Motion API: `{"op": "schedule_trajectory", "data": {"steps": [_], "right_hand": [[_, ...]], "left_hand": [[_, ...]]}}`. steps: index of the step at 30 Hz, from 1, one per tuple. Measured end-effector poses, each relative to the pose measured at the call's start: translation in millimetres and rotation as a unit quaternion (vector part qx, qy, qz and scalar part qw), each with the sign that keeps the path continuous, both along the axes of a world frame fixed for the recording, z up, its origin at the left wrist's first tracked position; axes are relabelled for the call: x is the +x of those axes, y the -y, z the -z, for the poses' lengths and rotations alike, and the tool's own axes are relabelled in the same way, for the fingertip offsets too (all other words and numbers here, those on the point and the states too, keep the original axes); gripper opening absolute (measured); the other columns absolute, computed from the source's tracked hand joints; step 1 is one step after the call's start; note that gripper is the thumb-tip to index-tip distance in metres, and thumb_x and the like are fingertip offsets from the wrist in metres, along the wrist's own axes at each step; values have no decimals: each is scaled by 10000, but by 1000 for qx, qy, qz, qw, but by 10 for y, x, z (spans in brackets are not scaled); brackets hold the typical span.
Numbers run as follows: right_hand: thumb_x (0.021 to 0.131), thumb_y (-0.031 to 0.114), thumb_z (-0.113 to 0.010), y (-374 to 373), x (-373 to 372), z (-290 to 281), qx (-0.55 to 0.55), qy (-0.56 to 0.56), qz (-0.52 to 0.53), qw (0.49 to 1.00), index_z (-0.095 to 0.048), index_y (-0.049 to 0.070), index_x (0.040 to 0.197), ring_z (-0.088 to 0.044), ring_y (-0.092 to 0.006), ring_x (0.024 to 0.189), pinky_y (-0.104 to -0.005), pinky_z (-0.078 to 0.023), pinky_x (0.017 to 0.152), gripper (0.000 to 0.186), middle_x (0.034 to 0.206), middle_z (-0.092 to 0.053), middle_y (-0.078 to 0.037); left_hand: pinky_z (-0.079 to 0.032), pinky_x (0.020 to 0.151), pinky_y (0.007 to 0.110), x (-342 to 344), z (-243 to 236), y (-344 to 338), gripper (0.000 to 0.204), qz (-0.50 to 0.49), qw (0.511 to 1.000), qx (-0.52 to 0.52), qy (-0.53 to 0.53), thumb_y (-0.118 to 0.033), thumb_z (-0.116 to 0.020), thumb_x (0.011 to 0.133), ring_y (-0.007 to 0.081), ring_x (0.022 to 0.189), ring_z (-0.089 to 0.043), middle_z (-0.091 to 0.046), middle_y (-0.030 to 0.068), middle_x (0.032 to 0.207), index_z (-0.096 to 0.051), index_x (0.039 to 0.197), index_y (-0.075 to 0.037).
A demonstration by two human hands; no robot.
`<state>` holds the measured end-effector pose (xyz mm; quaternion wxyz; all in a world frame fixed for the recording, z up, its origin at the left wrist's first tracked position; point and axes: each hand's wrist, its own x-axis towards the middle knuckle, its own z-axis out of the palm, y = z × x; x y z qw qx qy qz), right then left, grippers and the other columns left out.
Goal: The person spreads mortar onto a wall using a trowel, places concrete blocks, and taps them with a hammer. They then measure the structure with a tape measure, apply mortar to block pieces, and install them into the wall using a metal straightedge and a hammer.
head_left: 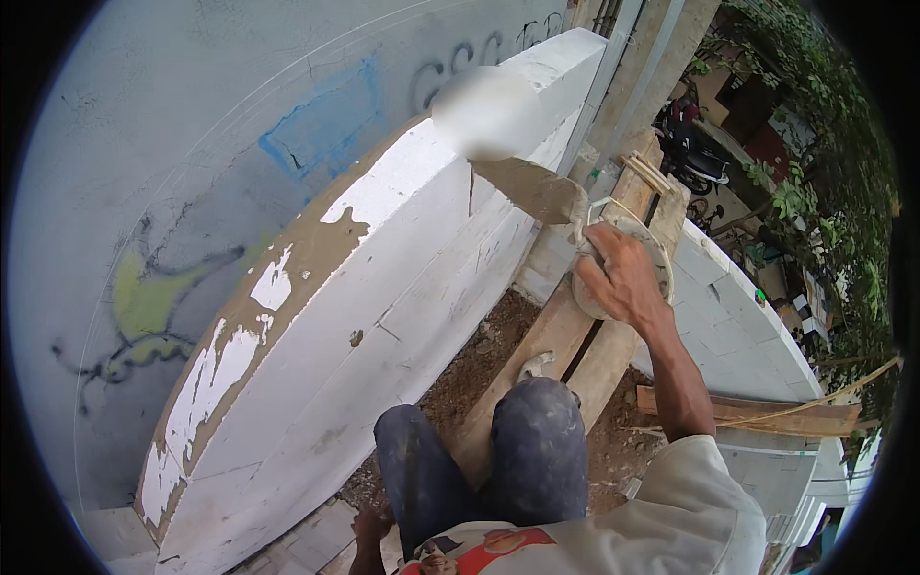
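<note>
My right hand (618, 273) is closed on a trowel (527, 192) above a round bucket (652, 249) on wooden planks. The trowel's broad blade carries grey-brown mortar and points left toward the top of a white block wall (412, 287). A patchy layer of mortar (287, 259) covers part of that top. A blurred oval hides the stretch beside the blade's tip. My left hand (372, 525) hangs low by my left leg, its fingers too dim to make out.
Planks (498, 412) run beneath me over dirt and rubble. A graffitied grey wall (163, 192) stands behind the blocks. At right are another block wall (719, 307), a loose board (786, 412), a yellow hose or rope, foliage and parked motorbikes (690, 153) below. A concrete post (652, 57) rises ahead.
</note>
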<state>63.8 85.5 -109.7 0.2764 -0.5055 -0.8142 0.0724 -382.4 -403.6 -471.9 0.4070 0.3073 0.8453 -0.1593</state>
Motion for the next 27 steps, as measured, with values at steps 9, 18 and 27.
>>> {"op": "schedule_trajectory", "data": {"steps": [9,18,27], "right_hand": [[879,187,-678,-508,2073,1484,-299,306,307,850,-811,8,1086,-772,-443,1076,-516,-631,923,304,1107,-797,-247],[816,146,-690,-861,2100,2300,-433,208,207,852,-772,-25,876,-752,-288,721,-418,-600,617,198,830,-765,-169],[856,186,-717,51,2016,1602,-468,-291,282,785,-678,12,807,-434,-138,417,-353,-336,409,185,549,-471,-2]], "left_hand": [[-438,1130,609,-83,29,-88,855,46,999,-17,19,-578,-855,833,415,1293,-671,-729,239,1319,-517,1418,-54],[-478,1094,599,71,67,-106,853,43,999,-29,8,-425,-903,806,376,1297,-677,-728,176,1333,-549,1496,-71],[-513,1097,540,-154,196,-3,838,52,998,0,27,-437,-886,795,364,1287,-685,-731,182,1351,-587,1486,-68]]}}
